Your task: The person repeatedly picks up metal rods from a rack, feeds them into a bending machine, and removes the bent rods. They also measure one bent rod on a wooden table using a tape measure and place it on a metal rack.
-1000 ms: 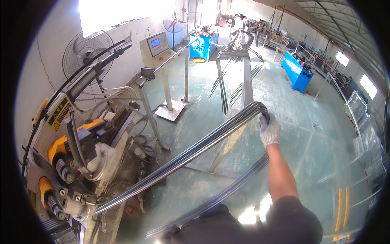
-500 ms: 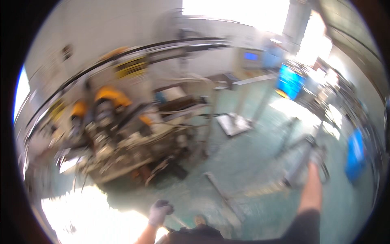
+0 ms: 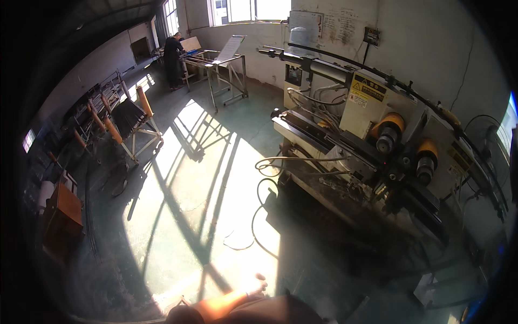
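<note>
My left hand [image 3: 257,284] shows at the lower middle, in strong sunlight over the floor, its forearm coming up from the bottom edge. It looks pale and overexposed. Its fingers are loosely bent and slightly apart, and I see nothing held in them. My right hand is out of the picture. Nearest to the left hand, a dark cable [image 3: 253,225] loops down onto the floor from a large cream machine [image 3: 345,116]. The machine stands to the right, with two orange-collared spindle heads [image 3: 388,133] and a yellow and black warning label [image 3: 368,88].
A rack with orange-topped posts [image 3: 144,102] stands at the left. Behind it is a metal frame table [image 3: 240,67], with a person in dark clothes [image 3: 172,59] beside it. A brown box [image 3: 63,213] sits at the far left. Sunlight and shadow stripes cross the floor [image 3: 186,216].
My view has swung left: the machine moved from left to right in the picture. My right hand, earlier at a dark frame-like object, has left the view. My left hand is now farther right.
</note>
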Tool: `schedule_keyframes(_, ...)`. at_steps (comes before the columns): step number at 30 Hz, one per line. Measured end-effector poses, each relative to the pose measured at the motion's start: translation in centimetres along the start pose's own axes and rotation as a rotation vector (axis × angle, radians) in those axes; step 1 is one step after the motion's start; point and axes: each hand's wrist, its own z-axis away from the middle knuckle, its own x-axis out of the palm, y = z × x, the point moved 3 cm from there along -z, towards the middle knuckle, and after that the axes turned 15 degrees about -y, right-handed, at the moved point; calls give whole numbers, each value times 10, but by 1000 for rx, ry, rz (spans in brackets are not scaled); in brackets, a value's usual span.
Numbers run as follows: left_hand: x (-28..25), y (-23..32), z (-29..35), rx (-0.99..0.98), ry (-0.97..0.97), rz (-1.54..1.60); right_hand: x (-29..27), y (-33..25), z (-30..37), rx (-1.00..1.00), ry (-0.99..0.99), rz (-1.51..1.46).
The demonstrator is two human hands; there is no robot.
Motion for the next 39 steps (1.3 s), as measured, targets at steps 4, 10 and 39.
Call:
schedule_keyframes(4,-127,20,34,160,105,-470,-73,-116,-71,-77,109,116)
schedule_keyframes(10,-302,16,47,17,357,220,-155,-246,-156,-294,430,73)
schedule_keyframes(39,-1016,215,-41,165,700,393,-38,-1497,-363,-774,-92,-59)
